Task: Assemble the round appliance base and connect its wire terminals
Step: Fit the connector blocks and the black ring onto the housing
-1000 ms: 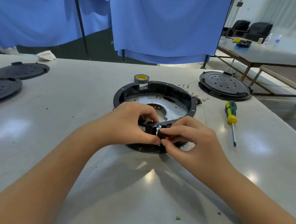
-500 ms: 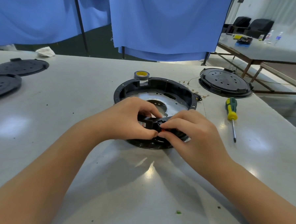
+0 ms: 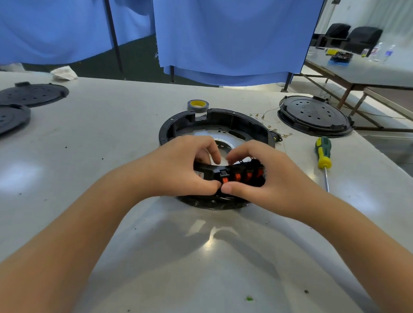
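Note:
A round black appliance base point(image 3: 226, 120) with a shiny metal plate inside lies on the grey table in the middle of the head view. At its near rim sits a curved black terminal block with orange tabs point(image 3: 238, 176). My left hand point(image 3: 183, 164) grips the block's left end, fingers curled over its top and thumb on its front. My right hand point(image 3: 266, 176) grips the right end the same way, its thumb pressed just below an orange tab. The two thumbs nearly touch. Thin wires with small metal terminals point(image 3: 271, 128) lie behind the base to the right.
A grey tape roll point(image 3: 198, 105) stands just behind the base. A green and yellow screwdriver point(image 3: 323, 155) lies to the right. A black round cover point(image 3: 314, 115) sits at the far right, two more black covers point(image 3: 24, 94) at the far left. The table's right edge runs close by.
My right hand has slid right along the block, uncovering several orange tabs. My fingers have lifted over the block's top, and both thumbs now meet at its front.

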Available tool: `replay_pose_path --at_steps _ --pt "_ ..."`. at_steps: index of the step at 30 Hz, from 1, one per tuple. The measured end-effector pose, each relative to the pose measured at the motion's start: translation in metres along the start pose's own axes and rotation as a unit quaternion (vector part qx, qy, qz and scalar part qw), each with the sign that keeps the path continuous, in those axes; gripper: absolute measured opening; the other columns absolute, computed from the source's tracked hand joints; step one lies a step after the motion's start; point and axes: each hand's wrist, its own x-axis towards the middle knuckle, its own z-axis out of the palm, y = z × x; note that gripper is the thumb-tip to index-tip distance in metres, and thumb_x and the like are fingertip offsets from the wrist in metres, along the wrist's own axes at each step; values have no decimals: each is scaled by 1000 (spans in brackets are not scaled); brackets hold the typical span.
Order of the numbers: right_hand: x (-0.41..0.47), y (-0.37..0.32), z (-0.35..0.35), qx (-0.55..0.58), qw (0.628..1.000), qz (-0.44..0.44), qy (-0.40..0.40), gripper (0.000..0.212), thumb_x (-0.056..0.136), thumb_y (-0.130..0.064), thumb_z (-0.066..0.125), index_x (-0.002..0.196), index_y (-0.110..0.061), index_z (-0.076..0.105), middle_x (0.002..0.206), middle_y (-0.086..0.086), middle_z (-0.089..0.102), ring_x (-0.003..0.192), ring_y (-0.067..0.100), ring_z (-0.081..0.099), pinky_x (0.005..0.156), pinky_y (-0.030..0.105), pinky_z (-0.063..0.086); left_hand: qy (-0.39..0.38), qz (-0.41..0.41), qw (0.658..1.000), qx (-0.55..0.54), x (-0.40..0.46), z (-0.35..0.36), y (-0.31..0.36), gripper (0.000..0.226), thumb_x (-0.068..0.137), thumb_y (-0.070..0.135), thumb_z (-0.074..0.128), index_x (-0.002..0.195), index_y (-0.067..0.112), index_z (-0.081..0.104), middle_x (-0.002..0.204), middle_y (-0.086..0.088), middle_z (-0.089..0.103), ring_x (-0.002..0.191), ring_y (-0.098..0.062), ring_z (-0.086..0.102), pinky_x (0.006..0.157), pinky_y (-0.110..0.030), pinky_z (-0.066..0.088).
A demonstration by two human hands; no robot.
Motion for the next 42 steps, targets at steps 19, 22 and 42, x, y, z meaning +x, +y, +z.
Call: replay_pose_path --at_steps 19,22,42 --pt "4 3 6 76 995 22 56 7 78 -30 72 83 -26 74 81 -14 59 82 0 58 71 9 43 23 13 1000 -7 1 -1 -1 9 78 28 72 75 29 63 80 14 74 81 0 69 71 -16 53" --pt "5 3 5 74 995 22 58 6 78 -29 72 82 -25 74 80 -14 59 81 0 58 70 7 41 25 24 999 -5 2 0 -2 9 78 26 71 75 29 63 80 12 73 82 -1 70 72 -18 54" --pt "1 11 9 22 999 -20 37 29 70 -18 79 95 -23 65 93 -15 53 89 2 55 77 11 41 13 -26 998 52 2 4 -3 27 69 32 76 80 32 51 79 12 70 66 -3 64 65 -30 55"
